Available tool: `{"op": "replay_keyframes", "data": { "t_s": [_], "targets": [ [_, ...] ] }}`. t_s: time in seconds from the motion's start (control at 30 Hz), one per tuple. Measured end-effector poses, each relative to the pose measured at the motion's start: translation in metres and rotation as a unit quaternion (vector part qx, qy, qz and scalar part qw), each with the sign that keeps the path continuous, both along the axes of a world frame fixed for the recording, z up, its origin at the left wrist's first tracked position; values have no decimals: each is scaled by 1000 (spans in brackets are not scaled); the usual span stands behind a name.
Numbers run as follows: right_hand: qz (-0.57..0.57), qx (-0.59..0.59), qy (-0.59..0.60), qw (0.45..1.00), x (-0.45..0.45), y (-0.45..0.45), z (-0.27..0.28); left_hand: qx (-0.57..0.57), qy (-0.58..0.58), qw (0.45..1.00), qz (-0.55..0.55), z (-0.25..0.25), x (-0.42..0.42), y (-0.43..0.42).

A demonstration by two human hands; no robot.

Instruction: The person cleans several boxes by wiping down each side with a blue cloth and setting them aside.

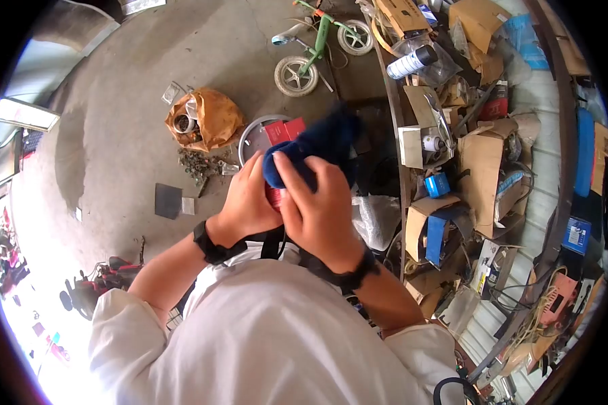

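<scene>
A garage or a small workshop is seen here; which of the two, it cannot be said with certainty. This is shown by the bare concrete floor [125,135], which is stained and littered with scraps [194,163]. On it, a small green bike [319,42] is kept. Along one side, a long shelf [394,115] is crowded with torn cardboard boxes [481,169], among which a spray can [411,63] is found.

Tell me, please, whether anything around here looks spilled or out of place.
Yes: beyond the left hand, dark debris lies scattered on the floor beside the crumpled brown bag, as if spilled. On the right, open cardboard boxes lie jumbled at odd angles.
</scene>
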State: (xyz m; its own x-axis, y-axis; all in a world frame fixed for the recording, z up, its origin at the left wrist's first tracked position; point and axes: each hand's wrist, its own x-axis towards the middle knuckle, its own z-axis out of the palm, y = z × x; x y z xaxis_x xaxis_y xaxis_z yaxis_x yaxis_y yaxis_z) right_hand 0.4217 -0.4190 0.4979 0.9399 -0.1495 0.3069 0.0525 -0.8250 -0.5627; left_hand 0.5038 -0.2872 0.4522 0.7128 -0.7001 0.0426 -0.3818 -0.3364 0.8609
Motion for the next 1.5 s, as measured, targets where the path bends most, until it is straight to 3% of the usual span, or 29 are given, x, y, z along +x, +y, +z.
{"op": "replay_keyframes", "data": {
  "t_s": [0.03,0.13,0.3,0.47,0.53,0.57,0.7,0.8,0.9,0.93,1.0,1.07,1.13,1.23,1.37,1.47,1.5],
  "targets": [
    [-7,16,7,1000,-1,-1,-7,-5,75,996,36,-3,-6,4],
    [-17,60,38,997,-1,-5,-32,33,135,989,46,-5,-13,18],
    [-6,94,69,993,-18,-13,-84,37,135,990,16,-27,-13,41],
    [-93,145,166,971,-43,-26,-164,72,82,994,-34,-52,-5,68],
    [-144,189,217,947,-39,-28,-166,76,62,993,-64,-63,-2,77],
    [-131,198,164,958,-36,-24,-165,79,42,993,-79,-70,-1,80],
    [-19,288,132,948,-12,23,-127,119,37,991,-43,-87,-6,77],
    [-4,201,87,976,-16,43,-147,110,39,993,-4,-93,-7,74],
    [-27,158,91,983,-14,27,-192,144,113,983,-5,-107,5,73],
    [-55,159,148,975,-15,19,-206,161,143,977,-6,-112,11,72],
    [-102,154,248,951,-32,0,-248,190,219,957,-13,-145,27,72],
    [-154,131,277,939,-52,-22,-273,174,328,928,-8,-206,41,74],
    [-191,120,268,937,-71,-39,-282,264,371,890,-15,-257,60,65],
    [-213,129,291,924,-99,-52,-282,256,252,924,-132,-318,81,46],
    [-228,133,322,909,-135,-53,-285,333,293,865,-233,-382,105,23],
    [-254,169,357,883,-151,-44,-298,337,244,882,-221,-431,98,28],
    [-262,186,354,878,-154,-39,-302,365,267,862,-227,-430,102,20]
  ]
}}
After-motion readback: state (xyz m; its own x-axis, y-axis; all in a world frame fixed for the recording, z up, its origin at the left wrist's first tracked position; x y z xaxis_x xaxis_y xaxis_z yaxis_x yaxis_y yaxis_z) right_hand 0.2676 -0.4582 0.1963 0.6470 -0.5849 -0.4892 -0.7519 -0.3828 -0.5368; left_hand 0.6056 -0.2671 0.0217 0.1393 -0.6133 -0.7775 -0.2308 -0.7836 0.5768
